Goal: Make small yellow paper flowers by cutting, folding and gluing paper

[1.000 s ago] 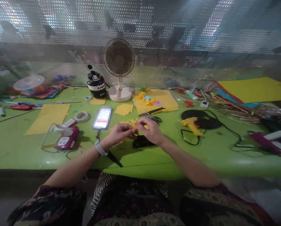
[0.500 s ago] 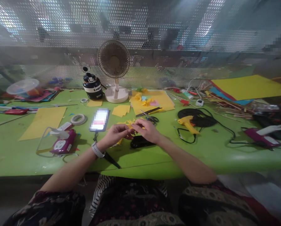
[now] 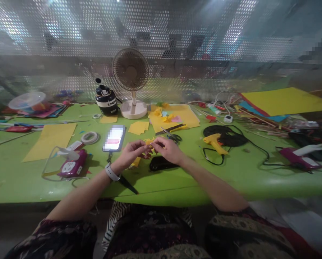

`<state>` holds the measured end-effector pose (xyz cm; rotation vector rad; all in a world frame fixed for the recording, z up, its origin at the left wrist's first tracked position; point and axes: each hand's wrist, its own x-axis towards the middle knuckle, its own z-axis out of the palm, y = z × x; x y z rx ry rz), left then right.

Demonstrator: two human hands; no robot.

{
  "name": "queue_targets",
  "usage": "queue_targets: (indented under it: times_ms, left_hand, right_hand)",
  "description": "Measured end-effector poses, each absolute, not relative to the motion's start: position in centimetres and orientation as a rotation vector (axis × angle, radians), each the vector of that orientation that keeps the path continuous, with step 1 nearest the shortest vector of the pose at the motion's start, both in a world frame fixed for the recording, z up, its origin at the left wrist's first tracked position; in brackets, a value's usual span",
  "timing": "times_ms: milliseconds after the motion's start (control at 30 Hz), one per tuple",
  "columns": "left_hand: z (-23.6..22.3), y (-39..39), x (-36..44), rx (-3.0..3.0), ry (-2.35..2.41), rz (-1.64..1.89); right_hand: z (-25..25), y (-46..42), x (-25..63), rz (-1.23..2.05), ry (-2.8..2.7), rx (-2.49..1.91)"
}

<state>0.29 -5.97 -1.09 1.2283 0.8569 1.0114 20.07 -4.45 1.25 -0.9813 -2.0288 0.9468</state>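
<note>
My left hand (image 3: 132, 153) and my right hand (image 3: 168, 149) meet at the middle of the green table, fingertips pinched close together. Between them is a small piece of yellow paper (image 3: 149, 141), mostly covered by the fingers. More yellow paper (image 3: 135, 162) lies under and beside my left hand. Below my right hand rests a black stapler-like object (image 3: 162, 163), partly hidden. Scissors (image 3: 174, 136) lie just beyond my right hand. A lit phone (image 3: 114, 138) is to the left of my left hand.
A fan (image 3: 130, 70) and a dark bottle (image 3: 106, 100) stand at the back. On the right are a yellow glue gun (image 3: 216, 143), a coiled black cable (image 3: 235, 136) and stacked coloured sheets (image 3: 287, 101). A purple power socket (image 3: 73, 164) and tape roll (image 3: 90, 137) lie left.
The whole view has shifted slightly, so the table items sit further left. Both hands stay together at the yellow paper, with only small finger movements.
</note>
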Motion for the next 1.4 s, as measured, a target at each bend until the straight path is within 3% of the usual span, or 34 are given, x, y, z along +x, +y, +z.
queue_targets:
  times_ms: [400, 600, 1033, 1267, 1400]
  left_hand:
    - [-1.9, -5.7, 0.5, 1.169, 0.954, 1.108]
    - [-2.1, -5.1, 0.1, 1.127, 0.996, 1.088]
    - [-2.3, -4.8, 0.2, 1.050, 0.955, 1.067]
    - [-1.6, -5.0, 0.1, 0.970, 0.939, 1.045]
    - [-1.2, -5.1, 0.2, 0.922, 0.920, 1.088]
  right_hand:
    - [1.9, -3.0, 21.7, 0.779, -2.164, -1.053]
    - [1.7, 1.9, 27.6, 0.275, -2.120, -1.887]
    - [-0.4, 3.2, 27.6, 0.450, -2.201, -2.090]
    - [0.3, 3.7, 29.0, 0.844, -2.152, -1.990]
    - [1.4, 3.2, 29.5, 1.122, -1.814, -1.802]
